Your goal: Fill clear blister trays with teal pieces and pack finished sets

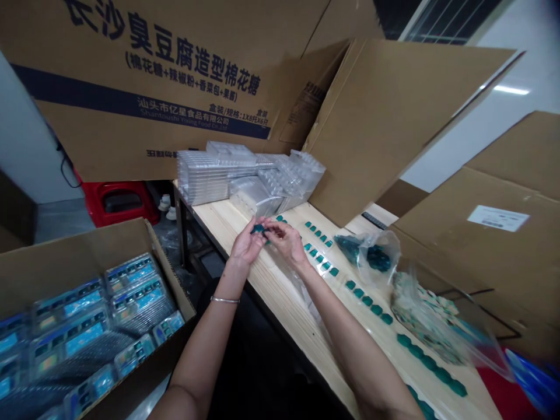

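The light is dim and cool; a white streak glares on the wall (464, 125) at the upper right, while the space under the table (273, 291) falls nearly black; pale highlights catch the clear trays (203, 175); wide-angle stretch slants the large printed box (175, 87); the small label (498, 217) blurs, and the green piece (258, 228) between left hand (245, 242) and right hand (289, 240) looks soft.

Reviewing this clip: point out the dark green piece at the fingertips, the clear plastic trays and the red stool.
Dark green piece (258, 228): head view, middle of its visible surface.
Clear plastic trays (203, 178): head view, side of the left stack.
Red stool (118, 186): head view, upper edge.
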Demonstrator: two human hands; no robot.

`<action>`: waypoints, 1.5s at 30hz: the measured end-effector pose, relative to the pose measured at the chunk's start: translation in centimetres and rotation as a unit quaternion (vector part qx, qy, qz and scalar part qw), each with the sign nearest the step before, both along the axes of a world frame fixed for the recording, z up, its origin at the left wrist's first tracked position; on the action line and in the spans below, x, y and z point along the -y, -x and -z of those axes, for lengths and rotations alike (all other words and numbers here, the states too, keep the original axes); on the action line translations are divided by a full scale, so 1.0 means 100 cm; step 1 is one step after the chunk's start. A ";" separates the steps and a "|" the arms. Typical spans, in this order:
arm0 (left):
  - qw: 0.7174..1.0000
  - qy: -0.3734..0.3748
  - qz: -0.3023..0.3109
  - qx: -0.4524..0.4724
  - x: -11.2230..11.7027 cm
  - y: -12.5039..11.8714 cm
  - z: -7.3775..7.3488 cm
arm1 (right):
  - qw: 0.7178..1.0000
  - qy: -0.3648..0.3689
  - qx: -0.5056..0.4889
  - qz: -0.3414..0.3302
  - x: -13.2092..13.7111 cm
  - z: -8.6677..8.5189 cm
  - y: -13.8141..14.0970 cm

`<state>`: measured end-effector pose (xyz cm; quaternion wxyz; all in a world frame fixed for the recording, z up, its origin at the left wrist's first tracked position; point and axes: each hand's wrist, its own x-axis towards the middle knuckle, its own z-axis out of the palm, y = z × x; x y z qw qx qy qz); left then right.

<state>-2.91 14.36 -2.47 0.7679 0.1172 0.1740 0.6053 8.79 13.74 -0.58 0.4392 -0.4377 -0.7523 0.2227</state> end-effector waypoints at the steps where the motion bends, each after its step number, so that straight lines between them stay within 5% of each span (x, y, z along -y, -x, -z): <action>1: 1.000 0.001 -0.001 0.006 -0.001 0.000 0.002 | 0.998 0.046 -0.052 -0.004 -0.001 0.000 -0.005; 5: 0.999 -0.027 -0.036 -0.005 -0.003 0.001 0.011 | 0.968 0.169 -0.185 0.002 -0.002 -0.001 -0.028; 9: 0.984 -0.091 -0.065 -0.137 -0.003 0.008 0.019 | 0.965 0.184 -0.183 0.047 -0.003 0.010 -0.047; 13: 0.953 -0.101 -0.022 -0.285 -0.004 0.015 0.025 | 0.991 0.084 -0.053 0.094 -0.007 0.033 -0.053; 17: 0.936 -0.088 -0.021 -0.340 -0.007 0.014 0.030 | 0.996 -0.050 0.045 0.062 -0.007 0.050 -0.049; 27: 0.936 -0.092 -0.003 -0.340 -0.011 0.016 0.035 | 0.980 -0.094 0.172 -0.024 -0.003 0.043 -0.046; 34: 0.950 -0.088 -0.006 -0.300 -0.008 0.018 0.033 | 0.978 -0.074 0.196 0.009 -0.005 0.046 -0.041; 38: 0.982 -0.085 -0.029 -0.164 -0.005 0.016 0.027 | 0.976 -0.051 0.209 0.034 -0.002 0.045 -0.041; 45: 0.998 -0.040 0.042 0.017 -0.001 0.008 0.009 | 0.981 -0.131 0.143 0.021 0.010 0.009 -0.026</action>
